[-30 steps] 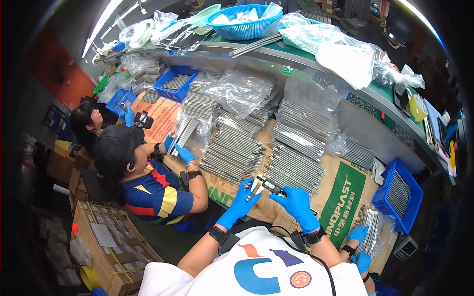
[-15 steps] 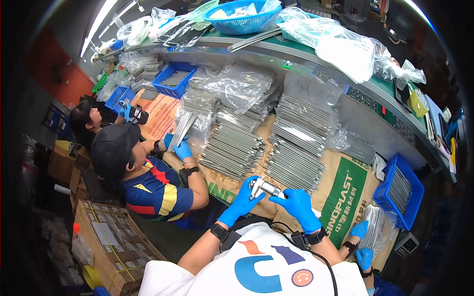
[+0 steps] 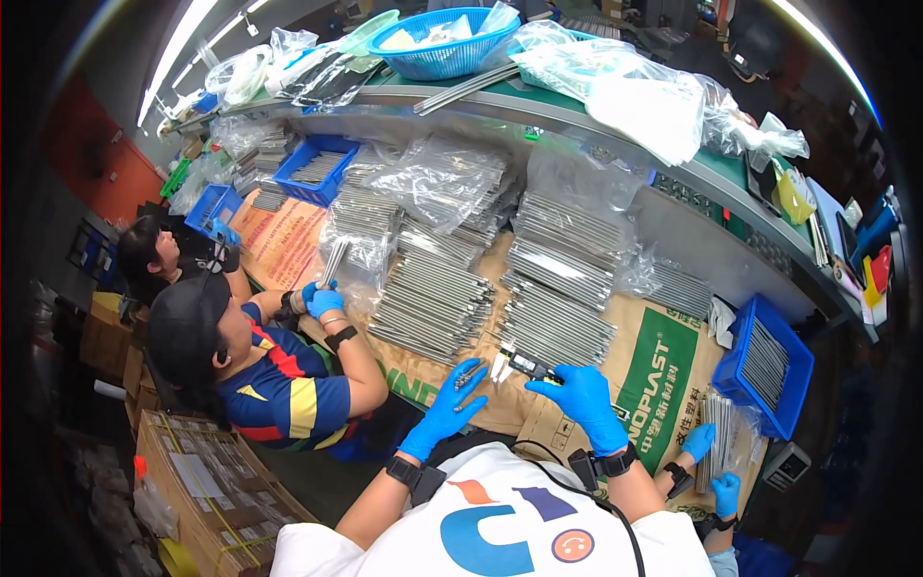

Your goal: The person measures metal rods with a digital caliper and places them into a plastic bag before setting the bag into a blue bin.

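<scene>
My right hand [image 3: 588, 402], in a blue glove, grips a digital caliper [image 3: 527, 363] over the near edge of the paper-covered table. The caliper's jaws point left and stand apart from my left hand. My left hand [image 3: 442, 412], also gloved in blue, is raised beside it with fingers curled. A small metal piece [image 3: 465, 378] shows between its fingertips; its full shape is hidden. Just beyond my hands lie two stacks of thin metal rods, a left stack [image 3: 428, 306] and a right stack [image 3: 558, 322].
At left, a co-worker in a dark cap [image 3: 192, 317] holds several rods [image 3: 334, 262]; another person sits beyond. At right, other gloved hands hold a rod bundle [image 3: 713, 442] near a blue bin [image 3: 769, 370]. A raised shelf [image 3: 577, 115] bears a blue basket [image 3: 444, 60] and plastic bags.
The caliper has come away from my left hand, which has drawn left and loosened its fingers. The co-worker at left has lowered the rods. The whole view has shifted slightly.
</scene>
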Demonstrator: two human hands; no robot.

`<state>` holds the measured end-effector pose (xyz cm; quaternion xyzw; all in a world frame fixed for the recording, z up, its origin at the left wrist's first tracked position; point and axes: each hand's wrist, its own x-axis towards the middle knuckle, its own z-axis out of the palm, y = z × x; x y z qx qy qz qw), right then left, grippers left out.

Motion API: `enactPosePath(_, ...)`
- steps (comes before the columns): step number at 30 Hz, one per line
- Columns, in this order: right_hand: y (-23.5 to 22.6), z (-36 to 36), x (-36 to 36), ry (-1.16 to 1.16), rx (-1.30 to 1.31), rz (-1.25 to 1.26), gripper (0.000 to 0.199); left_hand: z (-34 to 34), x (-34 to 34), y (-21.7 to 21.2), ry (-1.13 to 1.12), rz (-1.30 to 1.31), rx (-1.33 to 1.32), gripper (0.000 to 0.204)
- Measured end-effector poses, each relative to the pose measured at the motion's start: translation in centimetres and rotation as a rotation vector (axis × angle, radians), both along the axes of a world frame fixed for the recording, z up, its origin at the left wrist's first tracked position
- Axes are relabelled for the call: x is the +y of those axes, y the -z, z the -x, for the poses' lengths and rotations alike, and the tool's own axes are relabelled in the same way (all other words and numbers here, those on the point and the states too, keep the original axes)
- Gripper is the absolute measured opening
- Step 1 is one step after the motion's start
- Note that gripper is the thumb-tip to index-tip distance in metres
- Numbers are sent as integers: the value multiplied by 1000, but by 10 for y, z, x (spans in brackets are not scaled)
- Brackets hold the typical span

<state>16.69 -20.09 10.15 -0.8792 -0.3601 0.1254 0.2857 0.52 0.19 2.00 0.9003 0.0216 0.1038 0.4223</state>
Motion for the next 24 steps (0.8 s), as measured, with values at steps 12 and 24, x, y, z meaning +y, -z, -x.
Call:
enactPosePath(12, 14, -13, 56, -102, -215, -107, 54, -12, 4, 17, -122, -21, -24, 57)
enactPosePath(24, 14, 20, 26, -79, 41, -61, 49, -30, 0, 21, -178, 419, -40, 69)
